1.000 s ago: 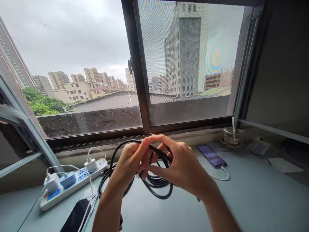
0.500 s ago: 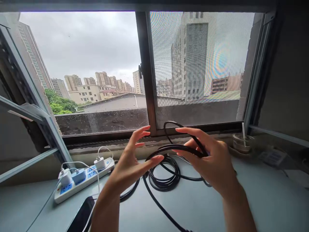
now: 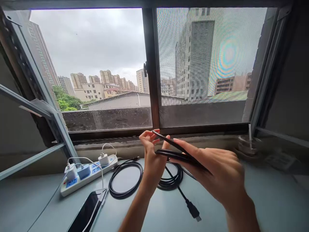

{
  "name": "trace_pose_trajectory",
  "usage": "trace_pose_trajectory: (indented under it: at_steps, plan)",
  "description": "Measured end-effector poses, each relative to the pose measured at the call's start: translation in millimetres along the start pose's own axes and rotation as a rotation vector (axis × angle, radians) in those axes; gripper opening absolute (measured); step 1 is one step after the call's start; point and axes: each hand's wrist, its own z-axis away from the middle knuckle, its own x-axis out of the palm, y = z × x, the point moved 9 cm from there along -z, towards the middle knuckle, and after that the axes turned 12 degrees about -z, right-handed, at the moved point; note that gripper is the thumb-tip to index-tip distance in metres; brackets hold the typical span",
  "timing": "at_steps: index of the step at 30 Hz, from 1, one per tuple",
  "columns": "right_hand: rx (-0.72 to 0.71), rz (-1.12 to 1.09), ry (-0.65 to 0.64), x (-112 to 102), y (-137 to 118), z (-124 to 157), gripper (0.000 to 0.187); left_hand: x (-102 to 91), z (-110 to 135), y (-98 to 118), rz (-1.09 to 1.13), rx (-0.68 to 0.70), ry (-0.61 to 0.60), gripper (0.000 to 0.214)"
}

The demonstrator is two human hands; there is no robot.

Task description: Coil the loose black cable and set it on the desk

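Two-handed handling resumes at centre frame: our left hand (image 3: 152, 158) returns to the cable loops (image 3: 174, 154), hold unclear; our right hand (image 3: 220, 175) clasps them.

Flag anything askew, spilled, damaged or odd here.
Nothing looks spilled or damaged, including the cable in the right hand. One oddity: rainbow rings on the right window pane, probably a camera effect; the left pane shows none.

Indoor desk (image 3: 116, 216) beside a window (image 3: 152, 80), home or office unclear, power strip (image 3: 96, 172) with plugged-in chargers (image 3: 103, 159), phone (image 3: 83, 212), drink cup (image 3: 246, 145) with straw (image 3: 250, 131), apartment blocks (image 3: 106, 77) outside.
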Motion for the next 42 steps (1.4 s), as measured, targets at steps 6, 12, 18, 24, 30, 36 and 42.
trace_pose_trajectory:
  at_steps: [6, 12, 18, 24, 30, 36, 42]
  plan:
    - [-0.083, 0.053, 0.017, 1, -9, -5, 0.029, 2.9, -3, 6, -0.053, 0.000, -0.126, 0.024]
    - [0.026, 0.038, 0.385, -29, 0, 2, 0.022, 5.4, -6, 9, 0.039, 0.026, -0.138, 0.018]
    - [0.409, -0.277, 0.519, -25, 52, 15, 0.020, 25.6, -5, -16, 0.214, -0.203, -0.273, 0.043]
    - [0.626, -0.201, 0.152, -4, 81, 11, 0.054, -11.3, -14, -24, 0.280, -0.295, -0.106, 0.056]
    - [0.715, -0.407, 0.089, 17, 72, 11, 0.038, -38.1, -9, -1, 0.166, -0.146, 0.052, 0.045]
    - [1.058, -0.737, 0.116, 14, 51, 18, 0.027, 14.4, 5, -9, 0.271, -0.263, -0.204, 0.048]
    - [1.040, -0.638, 0.310, -20, 42, 23, 0.015, 68.8, 27, -22, 0.044, -0.305, -0.646, 0.041]
